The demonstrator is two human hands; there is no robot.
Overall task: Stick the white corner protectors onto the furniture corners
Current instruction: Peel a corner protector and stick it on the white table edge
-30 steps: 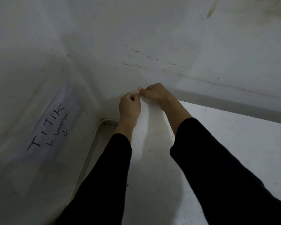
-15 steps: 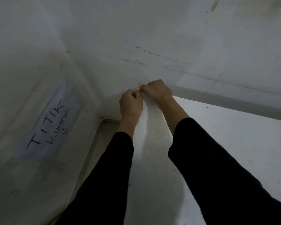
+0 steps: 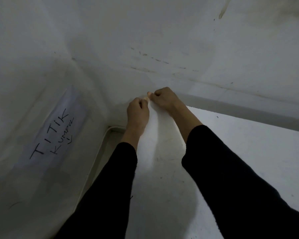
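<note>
Both of my hands meet at the far corner of the white furniture top (image 3: 162,169). My left hand (image 3: 137,112) has its fingers curled, and its thumb pinches at the corner's left side. From the right, my right hand (image 3: 162,99) is also curled, its thumb tip touching the left thumb. Between the thumbs sits the white corner protector, almost fully hidden by my fingers. Black sleeves cover both forearms.
A white wall (image 3: 145,40) stands close behind the corner. To the left, a paper sign (image 3: 53,133) with handwritten words is stuck on the side wall. A white cable (image 3: 97,152) runs down in the gap left of the furniture.
Both hands stay at the corner with the same pinching hold. They shift only slightly, and the thumbs remain together.
</note>
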